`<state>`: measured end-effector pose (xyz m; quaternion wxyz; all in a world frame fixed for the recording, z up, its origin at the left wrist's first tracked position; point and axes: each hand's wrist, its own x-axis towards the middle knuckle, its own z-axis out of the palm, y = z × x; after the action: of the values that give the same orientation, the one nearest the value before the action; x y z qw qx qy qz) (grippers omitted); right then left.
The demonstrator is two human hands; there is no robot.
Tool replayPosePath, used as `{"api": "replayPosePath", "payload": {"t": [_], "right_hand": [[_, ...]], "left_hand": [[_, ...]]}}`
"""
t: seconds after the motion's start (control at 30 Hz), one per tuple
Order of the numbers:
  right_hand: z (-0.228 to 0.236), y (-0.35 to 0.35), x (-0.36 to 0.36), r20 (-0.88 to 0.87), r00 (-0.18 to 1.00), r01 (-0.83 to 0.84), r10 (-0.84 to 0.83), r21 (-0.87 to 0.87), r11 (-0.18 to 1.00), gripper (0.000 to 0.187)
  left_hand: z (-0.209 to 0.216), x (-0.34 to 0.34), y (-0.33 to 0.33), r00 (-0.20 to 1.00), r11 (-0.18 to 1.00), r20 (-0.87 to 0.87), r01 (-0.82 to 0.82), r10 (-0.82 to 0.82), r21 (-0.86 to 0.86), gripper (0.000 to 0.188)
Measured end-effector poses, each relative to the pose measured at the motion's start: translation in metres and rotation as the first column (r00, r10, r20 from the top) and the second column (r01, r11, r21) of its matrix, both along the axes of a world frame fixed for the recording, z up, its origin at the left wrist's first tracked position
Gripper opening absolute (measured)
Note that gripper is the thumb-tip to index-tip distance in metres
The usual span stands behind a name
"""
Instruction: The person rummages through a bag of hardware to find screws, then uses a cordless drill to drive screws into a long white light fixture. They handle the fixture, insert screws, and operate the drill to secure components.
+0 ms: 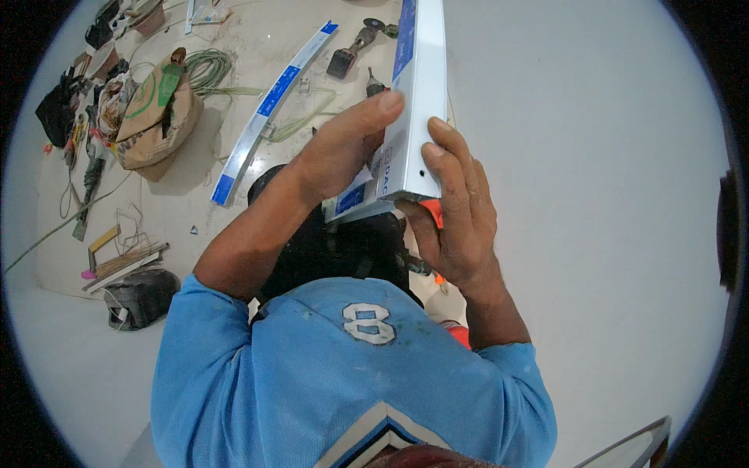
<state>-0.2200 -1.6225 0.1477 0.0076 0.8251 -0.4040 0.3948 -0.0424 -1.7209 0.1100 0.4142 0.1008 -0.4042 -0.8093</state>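
A long white metal profile point(419, 101) with blue film and a small hole near its close end stands before me, running up out of the top of the head view. Its left side is gripped by my left hand point(347, 140), thumb laid along the face and the other fingers mostly hidden behind it. My right hand point(462, 199) wraps the lower right edge, fingers on the side wall and thumb under the end. Left of the hands, a similar blue-and-white strip point(273, 101) lies on the floor.
A cordless power tool point(349, 56) lies beyond the strip, with a drill point(375, 83) partly behind the profile. Further left are a coil of green cable point(209, 70), a full tan bag point(160, 117) and a dark case point(142, 298). A pale wall point(593, 195) fills the right.
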Motion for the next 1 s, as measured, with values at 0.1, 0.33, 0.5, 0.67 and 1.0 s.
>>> {"api": "replayPosePath", "payload": {"t": [0.1, 0.33, 0.5, 0.67, 1.0], "right_hand": [[0.004, 0.003, 0.001, -0.007, 1.000, 0.025, -0.025, -0.019, 1.000, 0.084], [-0.008, -0.009, 0.000, 0.104, 0.993, -0.060, 0.064, -0.036, 0.998, 0.093], [-0.008, -0.007, -0.012, 0.176, 0.977, -0.123, 0.123, -0.009, 0.992, 0.099], [-0.017, -0.017, -0.020, 0.185, 0.965, -0.185, 0.187, -0.030, 0.982, 0.093], [-0.063, -0.007, 0.009, 0.691, 0.717, -0.254, 0.092, 0.136, 0.958, 0.099]], "left_hand": [[0.042, -0.003, 0.014, 0.925, 0.977, 0.359, -0.054, 0.127, -0.206, 0.054], [0.016, -0.011, 0.014, 0.882, 0.929, 0.320, -0.275, 0.346, -0.248, 0.048], [0.020, -0.017, 0.020, 0.929, 0.958, 0.241, -0.287, 0.282, -0.015, 0.045], [0.027, -0.019, 0.023, 0.924, 0.952, 0.246, -0.306, 0.292, 0.021, 0.041], [0.031, -0.008, 0.021, 0.923, 0.960, 0.273, -0.240, 0.271, -0.142, 0.053]]}}
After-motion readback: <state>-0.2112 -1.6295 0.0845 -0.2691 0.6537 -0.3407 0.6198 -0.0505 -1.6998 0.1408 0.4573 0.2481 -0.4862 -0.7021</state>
